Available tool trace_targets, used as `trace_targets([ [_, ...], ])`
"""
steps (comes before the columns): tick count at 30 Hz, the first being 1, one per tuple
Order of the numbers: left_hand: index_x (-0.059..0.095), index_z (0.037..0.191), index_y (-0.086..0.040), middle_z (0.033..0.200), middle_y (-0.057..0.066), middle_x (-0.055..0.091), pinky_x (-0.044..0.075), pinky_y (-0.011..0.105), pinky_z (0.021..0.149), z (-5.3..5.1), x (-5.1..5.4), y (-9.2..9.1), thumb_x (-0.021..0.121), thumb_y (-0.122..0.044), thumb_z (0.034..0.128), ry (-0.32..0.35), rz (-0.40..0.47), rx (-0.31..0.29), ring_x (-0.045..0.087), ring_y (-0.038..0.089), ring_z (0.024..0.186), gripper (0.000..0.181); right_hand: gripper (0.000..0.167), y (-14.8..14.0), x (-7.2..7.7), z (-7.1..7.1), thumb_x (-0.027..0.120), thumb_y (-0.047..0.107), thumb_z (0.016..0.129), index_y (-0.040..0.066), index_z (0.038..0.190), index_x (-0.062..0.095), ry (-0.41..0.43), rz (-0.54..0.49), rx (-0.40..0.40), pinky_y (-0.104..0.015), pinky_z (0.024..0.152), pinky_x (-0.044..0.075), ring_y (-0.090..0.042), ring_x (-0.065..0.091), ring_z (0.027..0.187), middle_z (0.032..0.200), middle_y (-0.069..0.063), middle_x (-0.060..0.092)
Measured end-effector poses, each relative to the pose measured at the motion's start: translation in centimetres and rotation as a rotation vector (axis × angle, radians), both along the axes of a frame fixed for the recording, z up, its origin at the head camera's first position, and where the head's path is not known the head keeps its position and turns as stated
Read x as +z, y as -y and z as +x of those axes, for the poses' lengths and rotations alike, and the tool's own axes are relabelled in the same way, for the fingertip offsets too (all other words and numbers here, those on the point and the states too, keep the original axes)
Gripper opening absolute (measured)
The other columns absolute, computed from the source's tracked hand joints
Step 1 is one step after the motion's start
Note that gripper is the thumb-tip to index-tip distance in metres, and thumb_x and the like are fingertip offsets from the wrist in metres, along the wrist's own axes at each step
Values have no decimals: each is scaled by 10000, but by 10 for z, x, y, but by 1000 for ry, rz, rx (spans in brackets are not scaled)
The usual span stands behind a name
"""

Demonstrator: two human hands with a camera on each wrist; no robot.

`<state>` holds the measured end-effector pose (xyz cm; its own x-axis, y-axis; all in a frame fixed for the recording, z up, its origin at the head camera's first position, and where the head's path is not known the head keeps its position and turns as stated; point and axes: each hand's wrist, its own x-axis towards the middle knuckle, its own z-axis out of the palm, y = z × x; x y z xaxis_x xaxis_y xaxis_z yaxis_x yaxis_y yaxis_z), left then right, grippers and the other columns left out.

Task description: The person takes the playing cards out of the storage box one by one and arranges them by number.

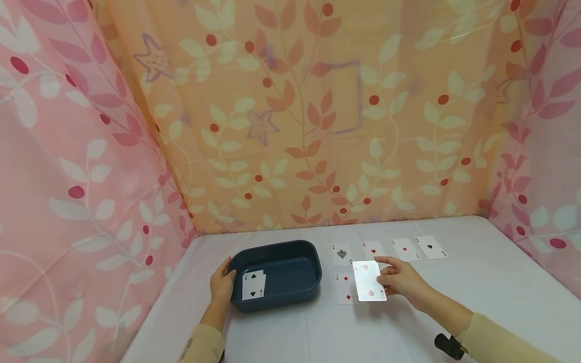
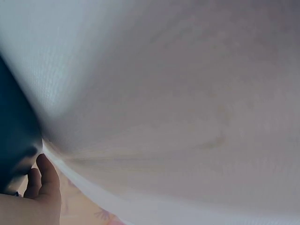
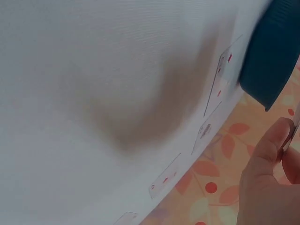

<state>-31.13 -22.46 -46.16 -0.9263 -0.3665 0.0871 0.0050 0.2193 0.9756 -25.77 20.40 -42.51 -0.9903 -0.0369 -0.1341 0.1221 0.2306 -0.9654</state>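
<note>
My left hand (image 1: 220, 288) grips the left end of a dark blue tray (image 1: 292, 300), thumb over the rim; the left wrist view catches only its fingers (image 2: 48, 177) beside the tray wall. Inside the tray lie a few overlapping playing cards, a two of clubs (image 1: 253, 286) on top. With thumb and fingers, my right hand (image 1: 406, 283) pinches the edge of a two of hearts (image 1: 368, 281), face up and raised over the table. Partly behind this card lies a two of diamonds (image 1: 344, 292). In the right wrist view, the right thumb (image 3: 269, 145) presses the card's edge.
A row of aces lies along the back of the white table (image 1: 481, 272): spades (image 1: 341, 255), hearts (image 1: 373, 249), diamonds (image 1: 405, 249) and clubs (image 1: 430, 247). Patterned cloth (image 1: 299, 151) hangs behind and at both sides. A black strap piece (image 1: 449, 346) sits by the right sleeve.
</note>
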Motion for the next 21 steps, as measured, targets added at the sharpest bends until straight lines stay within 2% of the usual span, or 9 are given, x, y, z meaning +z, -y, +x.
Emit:
trace_targets([
  [8, 369, 1440, 81, 1478, 261, 337, 255, 487, 1128, 1, 2, -1, 449, 89, 964, 7, 13, 6, 278, 391, 1402, 482, 623, -17, -12, 2, 614, -87, 859, -108, 1419, 341, 18, -17, 0, -323, 628, 553, -206, 593, 696, 852, -102, 579],
  [21, 366, 1440, 83, 1480, 265, 335, 254, 489, 1128, 2, 2, -1, 438, 94, 964, 9, 26, 1, 273, 395, 1404, 482, 605, -37, -26, -5, 582, -60, 886, -89, 1436, 331, 76, 55, -29, -293, 588, 525, -209, 582, 665, 910, -110, 543],
])
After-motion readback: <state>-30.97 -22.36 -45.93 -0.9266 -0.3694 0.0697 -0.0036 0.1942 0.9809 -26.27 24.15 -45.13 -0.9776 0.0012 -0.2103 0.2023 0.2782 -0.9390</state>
